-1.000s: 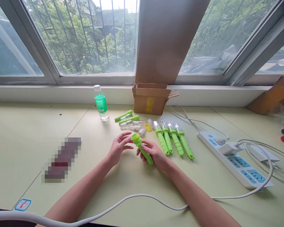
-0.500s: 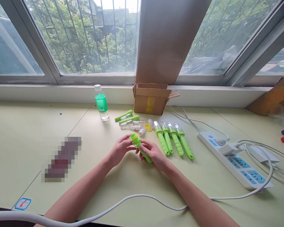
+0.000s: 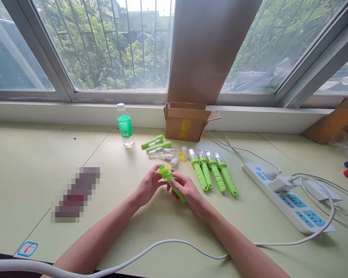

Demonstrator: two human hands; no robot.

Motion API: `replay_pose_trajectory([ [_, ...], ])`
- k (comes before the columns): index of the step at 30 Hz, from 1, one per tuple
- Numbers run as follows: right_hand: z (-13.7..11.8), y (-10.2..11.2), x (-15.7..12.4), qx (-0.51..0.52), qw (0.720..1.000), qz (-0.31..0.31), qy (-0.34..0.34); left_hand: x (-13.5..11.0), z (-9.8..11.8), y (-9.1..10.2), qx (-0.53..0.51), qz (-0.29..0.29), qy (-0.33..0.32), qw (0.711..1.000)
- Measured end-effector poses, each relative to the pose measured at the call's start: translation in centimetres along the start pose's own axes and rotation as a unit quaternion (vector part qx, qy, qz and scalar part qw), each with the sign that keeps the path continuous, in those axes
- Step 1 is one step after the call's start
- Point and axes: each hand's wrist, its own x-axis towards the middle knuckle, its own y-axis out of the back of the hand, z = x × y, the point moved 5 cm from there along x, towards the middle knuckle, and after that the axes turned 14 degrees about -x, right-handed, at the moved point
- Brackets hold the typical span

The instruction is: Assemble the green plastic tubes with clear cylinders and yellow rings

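A green flashlight body (image 3: 176,187), without a clear cover, lies tilted in my right hand (image 3: 188,190), whose fingers are wrapped round its shaft. Its wide open end faces up and to the left, with a yellow ring (image 3: 163,170) round the neck. My left hand (image 3: 149,184) holds that end, fingers curled at the rim and partly hidden behind it. Just beyond my hands are two loose yellow rings (image 3: 182,156), white lamp pieces (image 3: 174,161) and clear covers (image 3: 170,151). Several green flashlights with clear covers (image 3: 214,173) lie side by side on the right.
More green bodies (image 3: 159,146) lie behind my left hand, near a water bottle (image 3: 125,125). An open cardboard box (image 3: 187,122) stands by the sill. On the right is a power strip (image 3: 290,199) with cables; a white cable (image 3: 162,241) crosses in front of me.
The green flashlight body is turned slightly and its open end sits a little lower and further left. My left fingers have shifted along the rim with the yellow ring.
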Motion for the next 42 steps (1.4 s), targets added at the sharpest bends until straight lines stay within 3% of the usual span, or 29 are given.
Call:
replay_pose_trajectory([
  [7,0.0,-0.3,-0.1,0.011,1.000,-0.020,-0.008,-0.1,-0.1,0.2,-0.021,-0.020,0.012,1.000],
  [16,0.4,-0.3,-0.3,0.035,0.999,-0.029,-0.031,-0.2,0.0,-0.1,-0.026,-0.009,0.018,0.999],
  [29,0.2,-0.4,-0.3,0.071,0.994,-0.062,-0.053,0.0,-0.2,1.0,-0.026,0.029,0.024,0.999],
  [36,0.6,-0.5,-0.1,0.045,0.998,-0.013,-0.052,0.0,0.0,0.7,-0.052,0.034,0.030,0.998],
  [42,0.0,-0.2,0.1,0.016,1.000,0.008,-0.007,-0.2,-0.2,0.5,-0.072,0.030,0.040,0.996],
])
